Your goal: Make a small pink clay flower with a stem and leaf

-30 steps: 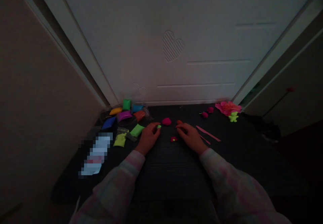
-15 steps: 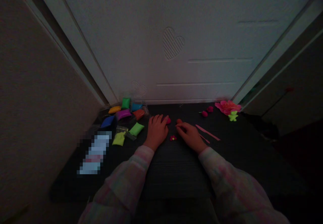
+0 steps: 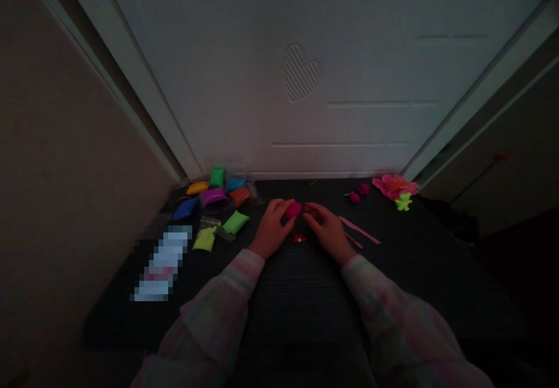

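Note:
My left hand (image 3: 271, 228) grips a bright pink lump of modelling clay (image 3: 293, 210) between thumb and fingers, just above the dark tabletop. Across a narrow gap, my right hand (image 3: 326, 229) is curled, its thumb and fingertips drawn together close to the lump. Whatever those fingertips may hold is too dark to make out. A small red clay flower with a yellow centre (image 3: 299, 239) lies on the table between the wrists and the lump. Beside my right hand rest pink plastic modelling tools (image 3: 360, 229), one long and one partly covered.
Several bagged clay packets, such as a purple one (image 3: 213, 196) and a light green one (image 3: 236, 222), lie at left. A pixelated bright patch (image 3: 163, 265) is nearer. At back right are pink clay balls (image 3: 354, 198), a pink flower (image 3: 395, 186) and a yellow-green bear-shaped figure (image 3: 403, 202). A white door (image 3: 349, 73) stands behind.
My left hand has gone from lying spread beside the pink clay to gripping it, and more of the lump shows. The right hand's fingers have shifted slightly.

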Tool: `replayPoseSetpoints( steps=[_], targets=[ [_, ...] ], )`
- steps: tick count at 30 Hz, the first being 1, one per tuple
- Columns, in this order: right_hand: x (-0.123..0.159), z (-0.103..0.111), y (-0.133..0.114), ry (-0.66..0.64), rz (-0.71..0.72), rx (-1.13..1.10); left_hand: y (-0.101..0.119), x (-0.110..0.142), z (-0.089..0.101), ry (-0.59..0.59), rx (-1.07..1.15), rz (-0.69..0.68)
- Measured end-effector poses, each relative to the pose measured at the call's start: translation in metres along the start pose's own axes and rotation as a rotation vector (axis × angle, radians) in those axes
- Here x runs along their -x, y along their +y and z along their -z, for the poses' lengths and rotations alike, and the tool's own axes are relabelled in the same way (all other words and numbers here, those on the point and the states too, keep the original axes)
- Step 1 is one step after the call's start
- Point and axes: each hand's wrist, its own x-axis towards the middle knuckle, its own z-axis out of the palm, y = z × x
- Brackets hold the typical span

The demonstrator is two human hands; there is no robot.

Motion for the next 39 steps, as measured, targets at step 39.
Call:
replayPoseSetpoints(
  steps=[39],
  targets=[
    [0.001,0.001,-0.01,-0.052,0.119,-0.056,0.002,0.003,0.0,0.029,0.127,-0.062]
  ],
)
